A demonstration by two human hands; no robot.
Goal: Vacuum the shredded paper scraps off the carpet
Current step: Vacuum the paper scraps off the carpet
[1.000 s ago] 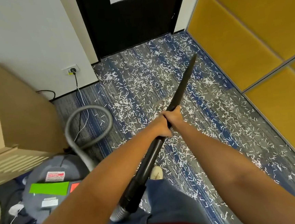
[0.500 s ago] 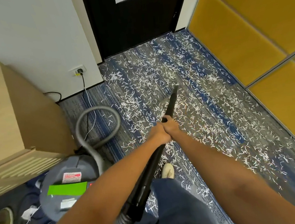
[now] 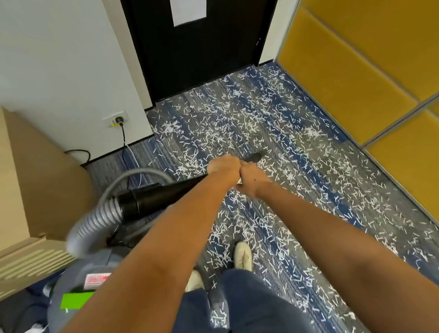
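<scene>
Paper scraps (image 3: 169, 128): left hand (image 3: 222, 167) and right hand (image 3: 253, 181) both gripped the nozzle (image 3: 162, 194), tip low just ahead, hose (image 3: 96, 222) looped by the canister (image 3: 89, 268), they lay thick across the carpet (image 3: 143, 159) up to the door (image 3: 204, 61), so slow overlapping passes looked best.

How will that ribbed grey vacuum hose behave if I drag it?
Probably floppy: the ribbed grey vacuum hose bends in a loose loop. Likely springy, given its ribs. It may snag the black power cord lying near it.
</scene>
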